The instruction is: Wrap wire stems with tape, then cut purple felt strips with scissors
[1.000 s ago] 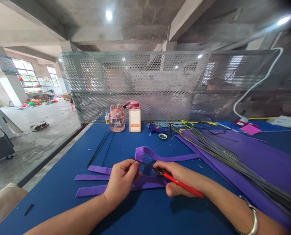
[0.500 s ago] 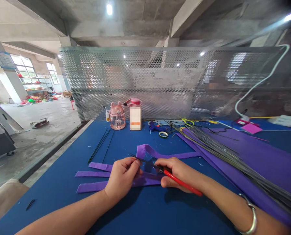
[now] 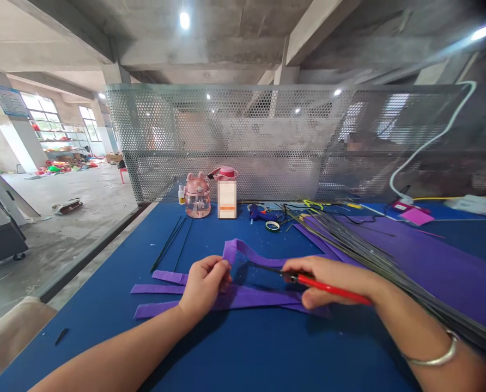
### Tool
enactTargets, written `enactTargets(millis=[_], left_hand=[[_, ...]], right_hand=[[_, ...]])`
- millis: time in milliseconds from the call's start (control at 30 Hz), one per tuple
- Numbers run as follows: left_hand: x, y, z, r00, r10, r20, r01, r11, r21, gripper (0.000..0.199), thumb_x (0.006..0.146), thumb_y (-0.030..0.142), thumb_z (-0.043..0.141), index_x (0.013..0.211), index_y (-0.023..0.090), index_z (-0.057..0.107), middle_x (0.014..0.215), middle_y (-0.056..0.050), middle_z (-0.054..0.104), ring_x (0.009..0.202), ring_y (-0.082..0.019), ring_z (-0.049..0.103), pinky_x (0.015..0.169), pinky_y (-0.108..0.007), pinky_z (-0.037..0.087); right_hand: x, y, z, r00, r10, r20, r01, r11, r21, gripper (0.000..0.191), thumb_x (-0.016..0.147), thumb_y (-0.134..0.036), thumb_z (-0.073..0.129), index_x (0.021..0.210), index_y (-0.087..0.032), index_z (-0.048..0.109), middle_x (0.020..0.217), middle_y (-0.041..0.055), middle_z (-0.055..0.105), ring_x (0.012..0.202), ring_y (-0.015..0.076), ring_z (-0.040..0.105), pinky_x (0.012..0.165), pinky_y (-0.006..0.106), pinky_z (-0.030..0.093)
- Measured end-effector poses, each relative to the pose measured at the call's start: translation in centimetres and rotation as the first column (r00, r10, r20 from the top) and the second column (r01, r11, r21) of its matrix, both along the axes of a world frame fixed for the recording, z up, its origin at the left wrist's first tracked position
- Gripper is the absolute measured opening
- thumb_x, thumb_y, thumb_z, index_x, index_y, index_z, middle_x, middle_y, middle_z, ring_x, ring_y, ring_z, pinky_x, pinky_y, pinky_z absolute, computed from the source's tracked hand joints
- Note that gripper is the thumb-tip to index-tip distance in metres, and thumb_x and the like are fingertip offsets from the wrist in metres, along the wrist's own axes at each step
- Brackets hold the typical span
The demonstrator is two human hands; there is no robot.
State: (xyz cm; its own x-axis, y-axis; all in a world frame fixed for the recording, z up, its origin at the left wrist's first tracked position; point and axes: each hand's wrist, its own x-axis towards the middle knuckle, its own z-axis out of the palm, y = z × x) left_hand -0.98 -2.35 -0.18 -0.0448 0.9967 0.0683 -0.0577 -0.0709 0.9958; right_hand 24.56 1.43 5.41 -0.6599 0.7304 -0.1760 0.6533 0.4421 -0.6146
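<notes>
My left hand [image 3: 205, 284] pinches the end of a purple fabric strip [image 3: 229, 250] between thumb and fingers. The strip loops up from there and runs right, behind my other hand. Red-handled pliers [image 3: 335, 290] are gripped in my right hand [image 3: 328, 272], apart from the left. A thin dark wire [image 3: 267, 268] extends left from about the pliers' jaws; whether they clamp it cannot be made out. Below my hands, several more purple strips [image 3: 157, 310] lie flat on the blue table [image 3: 243, 354], partly covered by my left hand.
Dark green wires [image 3: 167, 245] lie at left, a short black piece [image 3: 62, 336] nearer me. Behind stand a pink bottle [image 3: 198, 198] and a pink-capped bottle [image 3: 227, 201]. A tape roll [image 3: 272, 226] and blue glue gun [image 3: 263, 214] lie farther right. A wire bundle [image 3: 374, 261] crosses purple fabric [image 3: 443, 272].
My right hand has moved right with the pliers, away from the left hand. The dark wire at my left fingertips no longer shows there; a wire now shows by the pliers' jaws.
</notes>
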Motion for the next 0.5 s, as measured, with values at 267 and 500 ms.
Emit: enactTargets(millis=[267,500], left_hand=[[-3.4,3.9,0.9,0.858,0.338,0.387,-0.247,0.932,-0.267,0.018,0.084,0.027,0.035,0.069,0.018,0.041,0.056,0.0,0.053,0.041,-0.007,0.045,0.04,-0.017,0.035],[-4.2,4.2,0.0,0.938,0.293,-0.182,-0.231,0.925,0.302,0.019,0.077,0.029,0.057,0.094,0.022,0.055,0.098,-0.005,0.064,0.089,-0.018,0.061,0.075,-0.031,0.05]], right_hand=[[0.3,3.0,-1.6,0.967,-0.242,-0.083,0.255,0.922,0.292,0.049,0.074,-0.053,0.059,0.104,-0.016,0.052,0.082,0.0041,0.061,0.067,0.0173,0.054,0.06,0.026,0.039],[-4.3,3.5,-3.8,0.884,-0.375,0.278,0.237,0.874,0.425,0.046,0.076,-0.05,0.061,0.107,-0.017,0.048,0.1,0.0152,0.066,0.09,0.0303,0.062,0.066,0.031,0.039]])
